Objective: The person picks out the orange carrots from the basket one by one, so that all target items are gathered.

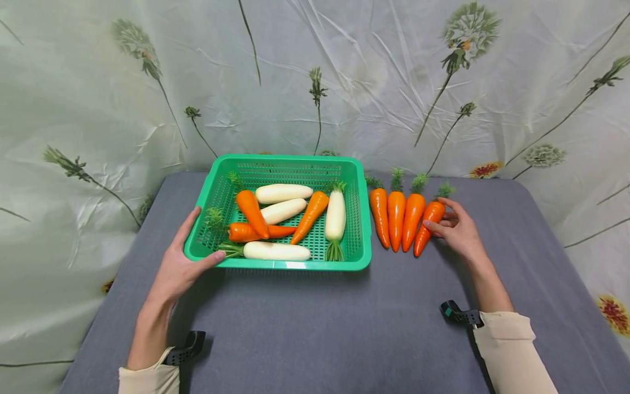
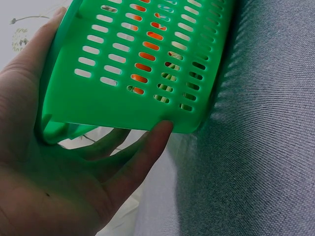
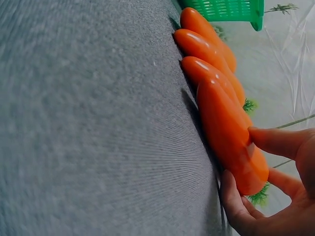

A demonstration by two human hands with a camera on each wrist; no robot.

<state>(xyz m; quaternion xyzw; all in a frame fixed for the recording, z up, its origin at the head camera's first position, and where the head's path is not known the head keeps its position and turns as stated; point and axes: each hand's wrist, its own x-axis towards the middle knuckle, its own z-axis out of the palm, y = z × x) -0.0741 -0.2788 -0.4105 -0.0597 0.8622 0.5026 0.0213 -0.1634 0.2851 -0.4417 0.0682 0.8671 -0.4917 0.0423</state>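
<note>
Four carrots (image 1: 396, 216) are lying right of the green basket (image 1: 290, 265), whose near-left corner the left hand (image 1: 181, 269) is gripping, while the right hand (image 1: 461, 232) is pinching the rightmost carrot (image 1: 433, 214), probably light, stiff and slick, near its thick top, likely the surest hold.

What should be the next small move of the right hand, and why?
Probably the right hand should release the shiny orange tapered carrot it pinches: it is beside three similar orange carrots, lined up outside the green perforated plastic basket.
</note>
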